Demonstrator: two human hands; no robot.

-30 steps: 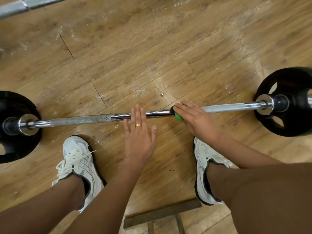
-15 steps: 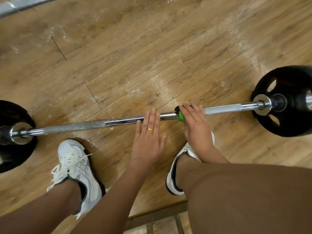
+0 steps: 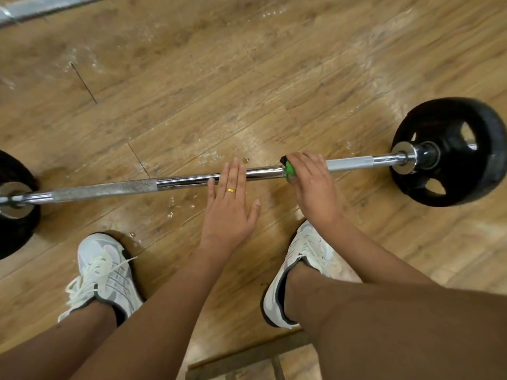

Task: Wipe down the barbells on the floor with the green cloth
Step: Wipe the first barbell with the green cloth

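A chrome barbell (image 3: 192,180) lies across the wooden floor, with a black plate (image 3: 452,152) at its right end and another black plate (image 3: 13,215) at its left end. My right hand (image 3: 310,182) grips the green cloth (image 3: 288,171) wrapped round the bar, right of the middle; only a small green edge shows. My left hand (image 3: 230,204) lies flat with straight fingers, its fingertips resting on the bar just left of the cloth. A gold ring sits on one finger.
A second bar (image 3: 41,9) lies at the top left corner. My two white sneakers (image 3: 104,272) (image 3: 299,267) stand close behind the barbell. A dark metal frame (image 3: 247,357) sits on the floor between my legs. White dust marks the boards.
My right hand with the cloth has stayed near the same spot on the bar. My left hand has shifted slightly right along the bar, and my right foot has moved in.
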